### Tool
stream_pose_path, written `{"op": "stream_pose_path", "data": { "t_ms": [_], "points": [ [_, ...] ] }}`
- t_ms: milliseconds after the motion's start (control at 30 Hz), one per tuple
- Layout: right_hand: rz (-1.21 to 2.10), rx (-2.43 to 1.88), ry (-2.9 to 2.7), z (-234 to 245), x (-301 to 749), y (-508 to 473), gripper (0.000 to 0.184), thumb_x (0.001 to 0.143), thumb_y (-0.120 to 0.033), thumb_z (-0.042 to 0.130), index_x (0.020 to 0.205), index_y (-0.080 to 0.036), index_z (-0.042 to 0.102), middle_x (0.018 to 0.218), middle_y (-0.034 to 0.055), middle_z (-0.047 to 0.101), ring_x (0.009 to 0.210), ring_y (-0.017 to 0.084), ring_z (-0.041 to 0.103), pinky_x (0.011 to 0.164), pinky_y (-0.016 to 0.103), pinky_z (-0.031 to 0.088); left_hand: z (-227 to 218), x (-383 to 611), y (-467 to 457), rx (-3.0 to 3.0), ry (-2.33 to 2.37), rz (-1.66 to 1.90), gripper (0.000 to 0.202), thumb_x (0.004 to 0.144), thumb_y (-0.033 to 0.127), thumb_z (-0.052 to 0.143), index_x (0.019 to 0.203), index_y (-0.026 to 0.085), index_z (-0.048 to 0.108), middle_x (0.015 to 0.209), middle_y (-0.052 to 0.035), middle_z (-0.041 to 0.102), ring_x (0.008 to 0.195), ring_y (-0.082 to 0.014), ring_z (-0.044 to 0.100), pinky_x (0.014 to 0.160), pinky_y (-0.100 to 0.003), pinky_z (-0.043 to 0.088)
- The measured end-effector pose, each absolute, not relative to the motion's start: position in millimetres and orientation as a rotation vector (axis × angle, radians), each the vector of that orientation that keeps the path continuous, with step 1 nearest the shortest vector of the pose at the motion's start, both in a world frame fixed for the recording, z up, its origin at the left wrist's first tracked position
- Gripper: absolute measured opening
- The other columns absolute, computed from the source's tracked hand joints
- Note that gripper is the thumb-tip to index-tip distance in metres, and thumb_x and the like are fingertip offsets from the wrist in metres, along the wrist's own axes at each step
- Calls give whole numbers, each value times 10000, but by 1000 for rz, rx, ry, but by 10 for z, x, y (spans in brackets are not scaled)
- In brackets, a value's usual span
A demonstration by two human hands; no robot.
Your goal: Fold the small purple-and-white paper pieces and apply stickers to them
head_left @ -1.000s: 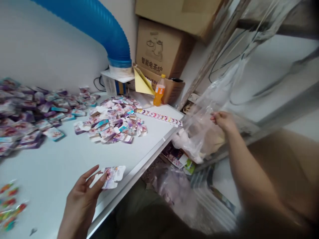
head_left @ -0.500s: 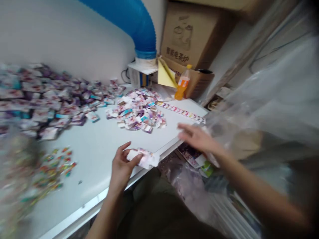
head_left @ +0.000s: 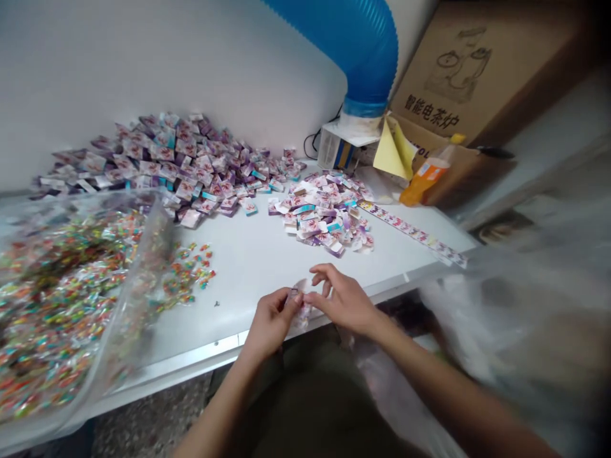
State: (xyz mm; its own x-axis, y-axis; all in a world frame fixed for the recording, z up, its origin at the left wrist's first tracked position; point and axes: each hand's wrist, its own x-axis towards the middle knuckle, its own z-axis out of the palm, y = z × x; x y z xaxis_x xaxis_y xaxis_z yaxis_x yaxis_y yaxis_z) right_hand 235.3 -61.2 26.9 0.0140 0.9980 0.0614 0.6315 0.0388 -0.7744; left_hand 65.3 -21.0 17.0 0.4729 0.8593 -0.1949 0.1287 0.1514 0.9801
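Note:
Near the table's front edge, my left hand [head_left: 273, 320] is closed on a small printed carton [head_left: 301, 316], pale with pink and purple markings. The fingers cover part of it and motion blurs its outline. My right hand [head_left: 344, 297] is at the carton's right side, thumb close against it and the other fingers bent and apart. Whether the thumb presses on the carton I cannot tell. Beyond the hands lies a heap of similar small cartons [head_left: 329, 213], with a larger pile of them [head_left: 191, 162] along the wall.
A clear plastic bag of wrapped candies [head_left: 62, 299] fills the table's left side, with loose candies [head_left: 188, 273] beside it. A printed strip [head_left: 413, 229], an orange drink bottle [head_left: 424, 178], a cardboard box [head_left: 458, 76] and a blue duct [head_left: 370, 51] stand or lie behind and right.
The view has swung left, bringing more of the candy bag into sight. My right hand has come from the table's right edge to the carton in my left hand.

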Motion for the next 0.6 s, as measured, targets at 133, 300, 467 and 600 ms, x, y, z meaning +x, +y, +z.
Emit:
{"op": "stream_pose_path", "data": {
  "t_ms": [133,300,467,600],
  "points": [
    [520,-1392,-2225,384,2350,-479,267,944,-390,401,843,-203,563,776,33,606,696,152,540,622,242,352,223,617,-186,1592,872,483,266,825,383,556,748,171,697,660,-7,649,619,-153,536,584,-236,377],
    [671,-1504,-1834,201,2261,-467,355,954,-394,338,683,-206,469,621,-10,501,590,130,467,586,236,324,220,685,-315,1683,955,612,324,862,379,501,642,195,652,525,17,550,520,-136,470,538,-232,327],
    [757,-1697,-1201,-28,2329,-495,417,918,-529,329,668,-216,444,553,-32,421,527,128,406,525,233,342,224,774,-450,1606,997,824,218,836,363,554,787,223,713,708,-28,668,672,-178,565,653,-248,387],
    [443,-1892,-1292,175,3103,-984,390,908,-525,343,769,-223,545,715,36,580,694,186,541,638,279,406,142,748,-325,1325,1117,805,272,812,429,582,719,184,657,618,8,604,605,-144,512,576,-222,362]
  ]
}}
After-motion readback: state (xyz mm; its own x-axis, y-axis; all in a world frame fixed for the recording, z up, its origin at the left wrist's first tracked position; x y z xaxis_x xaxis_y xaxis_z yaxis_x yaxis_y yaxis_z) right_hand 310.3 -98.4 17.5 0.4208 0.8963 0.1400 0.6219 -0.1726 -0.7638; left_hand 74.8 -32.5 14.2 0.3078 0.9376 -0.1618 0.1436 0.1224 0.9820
